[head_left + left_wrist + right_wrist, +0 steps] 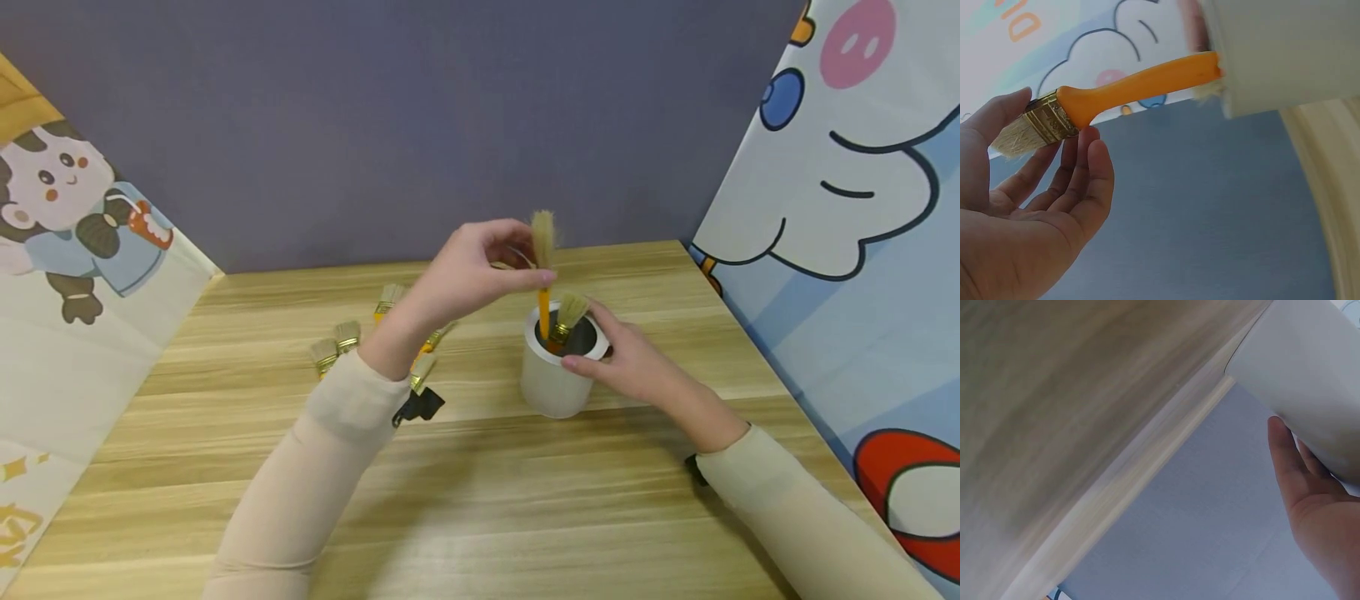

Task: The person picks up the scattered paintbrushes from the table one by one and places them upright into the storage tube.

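Note:
My left hand (476, 267) pinches a paintbrush (544, 312) by its metal band, bristles up. The brush's orange handle points down into the mouth of a white cup (557, 385). In the left wrist view, the thumb and fingers of the left hand (1041, 206) meet around the band, and the handle's end reaches the cup's rim. A second paintbrush (572, 310) stands tilted in the cup, bristles up. My right hand (633, 360) grips the cup's right side, thumb in front. In the right wrist view, the right hand's fingers (1285, 447) lie along the cup wall.
Several paintbrushes lie on the wooden table (465, 500) at the left, among them one brush (347, 335) partly behind the left sleeve (322, 467). A black object (422, 405) shows beside that sleeve. A grey panel (360, 133) and printed side panels surround the table.

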The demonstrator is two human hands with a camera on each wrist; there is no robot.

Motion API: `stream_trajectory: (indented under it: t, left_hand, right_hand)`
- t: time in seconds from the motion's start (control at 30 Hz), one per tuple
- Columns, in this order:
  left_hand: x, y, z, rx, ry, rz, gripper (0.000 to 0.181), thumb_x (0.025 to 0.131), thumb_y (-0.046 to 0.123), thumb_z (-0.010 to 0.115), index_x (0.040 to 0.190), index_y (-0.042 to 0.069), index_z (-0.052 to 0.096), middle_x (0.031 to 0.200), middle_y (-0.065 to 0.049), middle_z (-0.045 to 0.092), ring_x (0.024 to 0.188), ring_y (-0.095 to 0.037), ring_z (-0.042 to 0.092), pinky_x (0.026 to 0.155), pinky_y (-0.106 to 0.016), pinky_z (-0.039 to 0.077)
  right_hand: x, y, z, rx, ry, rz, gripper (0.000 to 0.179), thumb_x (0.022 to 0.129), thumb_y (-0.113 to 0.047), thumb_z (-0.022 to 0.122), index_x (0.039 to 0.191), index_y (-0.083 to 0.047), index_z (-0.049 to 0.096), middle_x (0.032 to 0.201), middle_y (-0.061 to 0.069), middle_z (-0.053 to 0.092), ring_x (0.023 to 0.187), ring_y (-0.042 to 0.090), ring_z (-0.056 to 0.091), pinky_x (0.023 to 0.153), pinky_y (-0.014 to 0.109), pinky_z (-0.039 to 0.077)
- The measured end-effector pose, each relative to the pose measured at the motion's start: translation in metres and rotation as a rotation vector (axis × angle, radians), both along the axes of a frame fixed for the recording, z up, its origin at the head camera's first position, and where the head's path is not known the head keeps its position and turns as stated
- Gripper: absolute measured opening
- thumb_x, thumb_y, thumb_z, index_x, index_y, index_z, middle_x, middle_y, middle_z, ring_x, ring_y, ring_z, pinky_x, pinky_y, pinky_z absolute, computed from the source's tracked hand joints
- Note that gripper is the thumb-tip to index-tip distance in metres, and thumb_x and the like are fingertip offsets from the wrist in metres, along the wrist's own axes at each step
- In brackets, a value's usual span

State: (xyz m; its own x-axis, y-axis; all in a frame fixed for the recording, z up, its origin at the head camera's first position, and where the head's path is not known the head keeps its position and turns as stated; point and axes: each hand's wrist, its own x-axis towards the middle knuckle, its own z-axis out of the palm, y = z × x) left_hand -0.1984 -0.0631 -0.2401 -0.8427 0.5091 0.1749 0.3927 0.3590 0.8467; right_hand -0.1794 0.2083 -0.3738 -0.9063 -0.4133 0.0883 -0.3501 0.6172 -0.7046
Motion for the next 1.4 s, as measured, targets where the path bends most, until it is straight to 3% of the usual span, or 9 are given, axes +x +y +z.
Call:
stream_trajectory:
  t: [0.2,0.6,0.8,1.03,1.4]
  left_hand:
    - [-0.005,-0.002,-0.020,-0.042,-0.048,-0.026,0.036,0.095,0.031,0.082,0.124,0.014,0.071,0.115,-0.002,0.073,0.106,-0.015,0.073,0.093,-0.039,0.059]
    - [-0.014,0.007,-0.047,-0.088,-0.030,-0.075,0.025,0.094,0.030,0.083,0.111,0.016,0.073,0.112,-0.002,0.073,0.105,-0.016,0.074,0.088,-0.033,0.062]
    - [-0.016,0.008,-0.058,-0.134,-0.031,-0.074,0.029,0.093,0.028,0.084,0.116,0.015,0.073,0.112,-0.002,0.074,0.106,-0.017,0.072,0.089,-0.032,0.062]
    - [-0.015,0.007,-0.060,-0.152,-0.045,-0.049,0.046,0.095,0.030,0.082,0.136,0.013,0.069,0.118,-0.002,0.074,0.111,-0.017,0.070,0.092,-0.034,0.061]
    - [-0.017,-0.009,-0.052,-0.136,-0.034,-0.014,0.041,0.094,0.030,0.082,0.131,0.015,0.071,0.120,-0.005,0.075,0.110,-0.018,0.072,0.091,-0.037,0.061]
  right_hand:
    - [-0.003,-0.001,-0.001,0.001,0.015,0.020,0.088,0.101,-0.042,0.073,0.170,-0.020,0.023,0.145,0.025,0.064,0.114,0.035,0.074,0.089,0.051,0.063]
    - [-0.004,0.006,-0.002,0.010,0.050,0.045,0.082,0.101,-0.034,0.075,0.167,-0.015,0.029,0.138,0.024,0.069,0.115,0.035,0.074,0.091,0.051,0.061]
    - [-0.008,0.006,0.001,0.048,0.068,0.048,0.086,0.099,-0.037,0.076,0.167,-0.013,0.029,0.136,0.023,0.070,0.118,0.037,0.072,0.096,0.058,0.058]
    - [-0.007,0.004,0.002,0.054,0.043,0.044,0.090,0.099,-0.040,0.076,0.168,-0.011,0.026,0.145,0.026,0.064,0.125,0.041,0.069,0.098,0.062,0.057]
    - [-0.008,0.002,0.000,0.025,0.049,0.036,0.089,0.097,-0.035,0.079,0.167,-0.012,0.029,0.146,0.023,0.064,0.130,0.041,0.066,0.103,0.064,0.054]
